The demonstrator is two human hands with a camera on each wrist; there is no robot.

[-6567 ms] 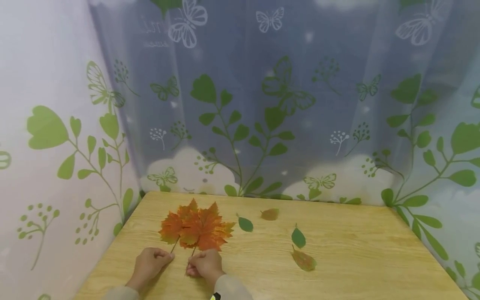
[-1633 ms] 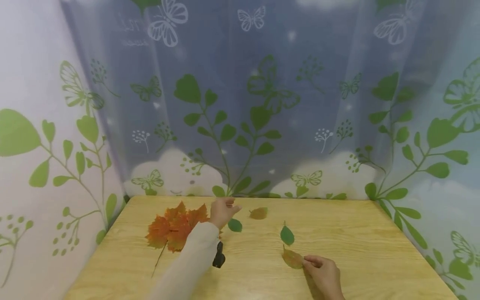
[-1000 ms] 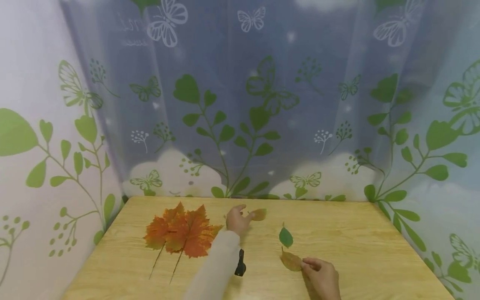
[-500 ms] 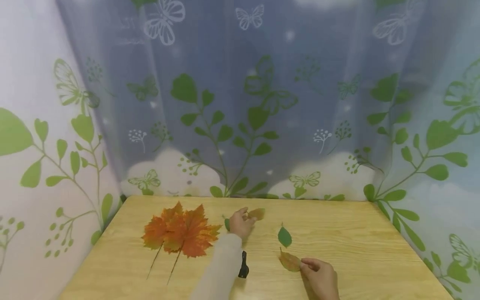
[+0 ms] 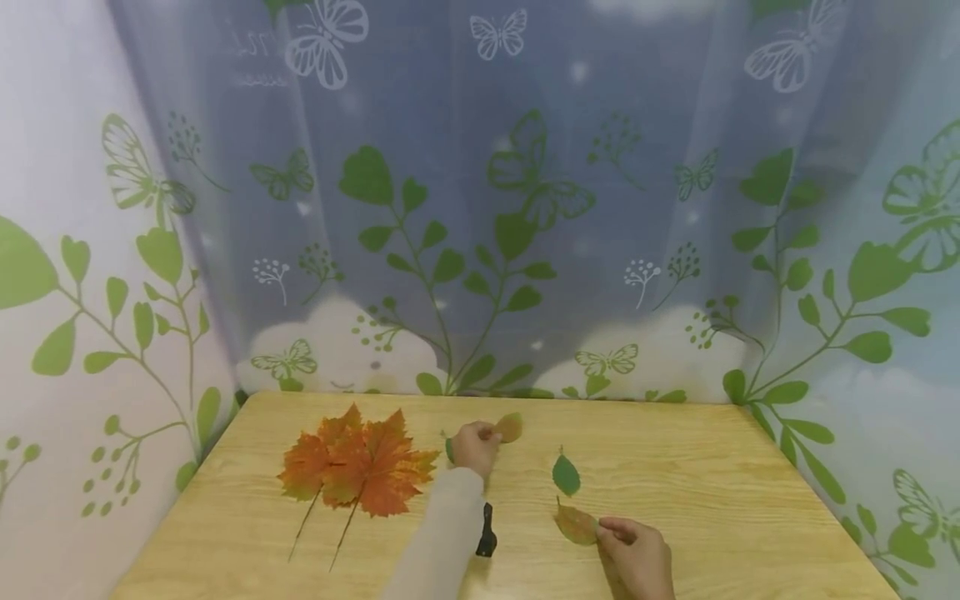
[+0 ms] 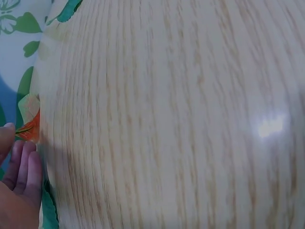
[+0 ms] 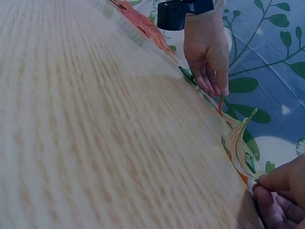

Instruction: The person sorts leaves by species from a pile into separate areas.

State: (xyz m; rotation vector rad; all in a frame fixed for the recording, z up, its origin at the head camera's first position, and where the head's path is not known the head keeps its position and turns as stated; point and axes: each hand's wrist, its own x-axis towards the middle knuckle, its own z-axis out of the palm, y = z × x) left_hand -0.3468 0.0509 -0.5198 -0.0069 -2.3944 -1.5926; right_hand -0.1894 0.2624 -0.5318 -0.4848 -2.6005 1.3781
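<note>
At the back of the table, my left hand [image 5: 476, 447] pinches the stem end of a brownish-orange and green leaf [image 5: 509, 427]. That leaf [image 6: 31, 125] shows at the left edge of the left wrist view, its stem between thumb and finger. Nearer the front, my right hand [image 5: 642, 553] pinches the edge of a similar leaf [image 5: 576, 525] between thumb and fingers; in the right wrist view this leaf [image 7: 237, 143] is seen nearly edge-on. A green leaf [image 5: 566, 474] lies just behind it. Another green leaf [image 5: 449, 450] is mostly hidden by my left hand.
Orange maple leaves [image 5: 393, 462] with thin dark stems lie overlapping at the left of the wooden table [image 5: 712, 475]. A patterned curtain [image 5: 420, 250] hangs behind the table's back edge. A black wrist device [image 5: 487, 531] is on my left sleeve.
Both hands have left the maple stems. My right hand went right to the front leaf and stays there; my left reached to the back leaf and now pinches its stem, shifting it slightly left.
</note>
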